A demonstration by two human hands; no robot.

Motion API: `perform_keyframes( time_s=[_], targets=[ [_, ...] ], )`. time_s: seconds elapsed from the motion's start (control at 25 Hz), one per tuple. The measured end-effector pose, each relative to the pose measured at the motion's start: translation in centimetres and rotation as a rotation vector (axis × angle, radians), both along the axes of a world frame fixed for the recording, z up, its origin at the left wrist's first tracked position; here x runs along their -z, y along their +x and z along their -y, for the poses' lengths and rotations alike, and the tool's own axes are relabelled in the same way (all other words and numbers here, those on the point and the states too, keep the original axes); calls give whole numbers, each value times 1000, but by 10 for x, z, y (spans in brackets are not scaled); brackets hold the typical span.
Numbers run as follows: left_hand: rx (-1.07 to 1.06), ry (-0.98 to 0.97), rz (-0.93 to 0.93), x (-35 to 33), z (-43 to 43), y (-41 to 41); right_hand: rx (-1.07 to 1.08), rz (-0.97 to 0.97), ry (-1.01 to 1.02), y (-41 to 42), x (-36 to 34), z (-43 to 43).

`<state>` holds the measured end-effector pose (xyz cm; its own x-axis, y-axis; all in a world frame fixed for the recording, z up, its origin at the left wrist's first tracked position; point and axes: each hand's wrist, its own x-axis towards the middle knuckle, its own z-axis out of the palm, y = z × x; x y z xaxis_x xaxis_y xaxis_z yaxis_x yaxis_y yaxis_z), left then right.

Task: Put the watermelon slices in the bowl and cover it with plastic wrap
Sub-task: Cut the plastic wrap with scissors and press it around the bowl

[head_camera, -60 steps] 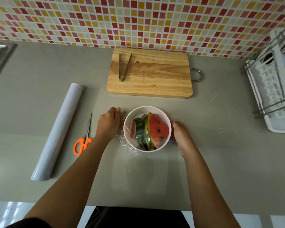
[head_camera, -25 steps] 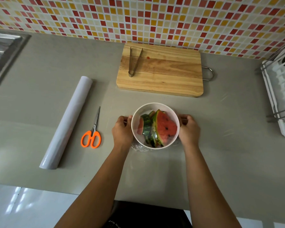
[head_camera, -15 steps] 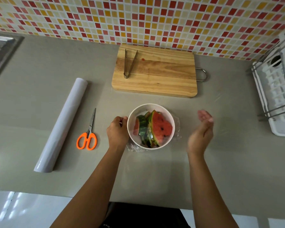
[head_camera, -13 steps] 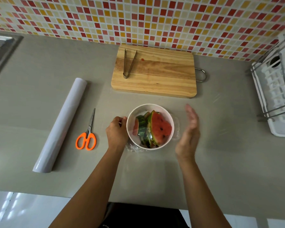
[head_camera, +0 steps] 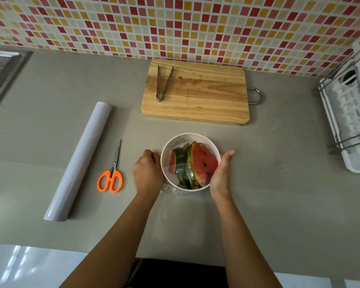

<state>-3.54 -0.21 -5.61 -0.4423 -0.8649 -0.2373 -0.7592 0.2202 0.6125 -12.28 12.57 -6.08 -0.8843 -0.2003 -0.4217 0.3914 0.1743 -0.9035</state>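
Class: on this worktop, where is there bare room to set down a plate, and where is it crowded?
Free: the stretch between the cutting board and the dish rack, and the near strip in front of the bowl. Crowded: the left, where the roll and scissors lie, and around the bowl, flanked by both hands.

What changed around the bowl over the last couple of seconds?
The right hand let go of the bowl, swung out to the right, then came back flat against its right side. The left hand stayed on the left side; bowl and watermelon slices unmoved.
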Motion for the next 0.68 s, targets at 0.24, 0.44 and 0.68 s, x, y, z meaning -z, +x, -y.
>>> perform_keyframes(
  time_s=[0.24, 0.44, 0.68],
  targets=[
    [-63, -99, -409, -13, 25, 9, 143, -532, -107, -11, -4, -24],
    [450, 179, -572, -10, 7, -16, -457, -469, -238, -39, -8, -1],
    [419, 140, -586, 1, 6, -19, -476, 24, -345, -50, -2, 8]
  ],
)
